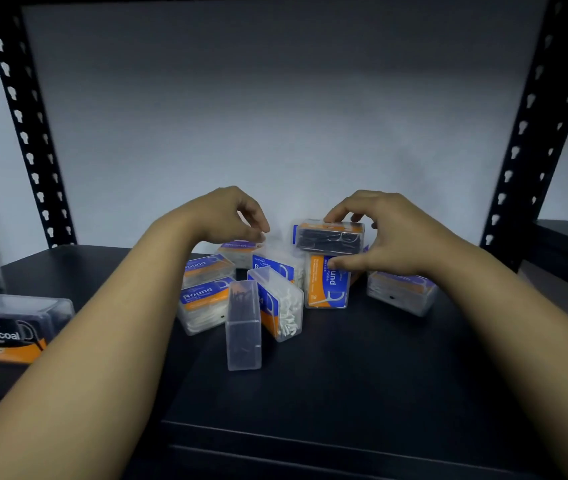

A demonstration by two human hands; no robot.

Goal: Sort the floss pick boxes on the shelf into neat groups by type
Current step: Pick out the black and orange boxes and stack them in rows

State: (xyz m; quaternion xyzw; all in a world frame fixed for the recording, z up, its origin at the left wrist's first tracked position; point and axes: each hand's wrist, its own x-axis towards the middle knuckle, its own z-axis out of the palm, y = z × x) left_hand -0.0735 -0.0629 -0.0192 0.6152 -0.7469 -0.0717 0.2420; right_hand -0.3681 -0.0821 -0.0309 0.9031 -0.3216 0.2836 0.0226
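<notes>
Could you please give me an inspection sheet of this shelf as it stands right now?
Surface: black shelf, dark and matte.
Job's things: unsorted pile of Round boxes and others at centre; a box of black picks sits on top; one Charcoal box set apart at far left.
Clutter: nothing seen.
Hands: right hand grips the box of black picks; left hand curled above the pile, holding nothing visible.
Cables: nothing seen.
Surroundings: perforated black uprights either side, pale wall behind.
</notes>
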